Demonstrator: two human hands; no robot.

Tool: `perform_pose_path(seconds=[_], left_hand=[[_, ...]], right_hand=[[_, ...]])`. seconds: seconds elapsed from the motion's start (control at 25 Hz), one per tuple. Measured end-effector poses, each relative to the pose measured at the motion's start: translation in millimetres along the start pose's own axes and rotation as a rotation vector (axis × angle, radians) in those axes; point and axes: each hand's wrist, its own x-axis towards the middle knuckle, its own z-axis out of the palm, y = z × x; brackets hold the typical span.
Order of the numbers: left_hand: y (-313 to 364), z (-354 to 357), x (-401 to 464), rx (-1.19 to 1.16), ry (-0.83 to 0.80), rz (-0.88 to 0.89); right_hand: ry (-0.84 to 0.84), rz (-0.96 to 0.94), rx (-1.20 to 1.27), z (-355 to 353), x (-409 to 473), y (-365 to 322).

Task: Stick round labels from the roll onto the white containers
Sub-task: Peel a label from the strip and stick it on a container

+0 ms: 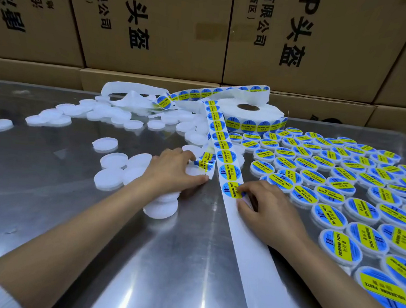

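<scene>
A round blue-and-yellow label [232, 189], last on the white backing strip [254, 249], sits at mid-counter with the right hand [266, 210] pinching its right edge between thumb and forefinger; the other fingers [244, 204] curl onto the bare strip just below it. Just left of the strip, the left hand [174, 169] grips a white container [195, 169], thumb along its near side and fingers curled over the top, where a second label [204, 162] shows beside the fingertips. The strip runs from the near edge of the steel counter [68, 189] back to the roll [248, 116] near the far edge. Unlabelled containers [110, 169] lie scattered over the left half, some under the left wrist. Labelled containers [358, 195] crowd the right side in rows. Loose spent backing [133, 91] coils left of the roll. Printed cardboard boxes [160, 24] stand stacked behind the far edge.
</scene>
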Motion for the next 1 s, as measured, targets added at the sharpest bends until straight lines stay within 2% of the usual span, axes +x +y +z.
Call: perform_pose_path(seconds=[0.16,0.36,0.48,0.56,0.68,0.84,1.0], left_hand=[[-4.4,-2.5,-15.0,-0.081,-0.036,0.036],[3.9,-18.3,-32.0,-0.009,-0.174,0.029],[16.0,-13.9,-41.0,-0.062,-0.042,0.051],[26.9,-2.9,-49.1,-0.147,0.078,0.202],[40.4,11.1,-56.5,-0.139,0.091,0.439],[42.8,17.0,-57.5,-0.045,0.128,0.422],[44.2,15.8,-60.0,-0.080,0.186,0.439]], right_hand=[[-0.081,-0.014,0.024,2.2,2.2,1.7],[-0.076,0.011,0.087,2.3,4.6,5.2],[-0.008,0.003,0.119,1.7,3.6,4.8],[0.017,-0.028,0.110,1.4,2.3,3.5],[0.034,-0.093,0.111,0.0,2.2,1.5],[0.056,-0.157,0.107,-0.5,1.0,-2.3],[0.043,-0.174,0.075,1.1,2.0,-1.6]])
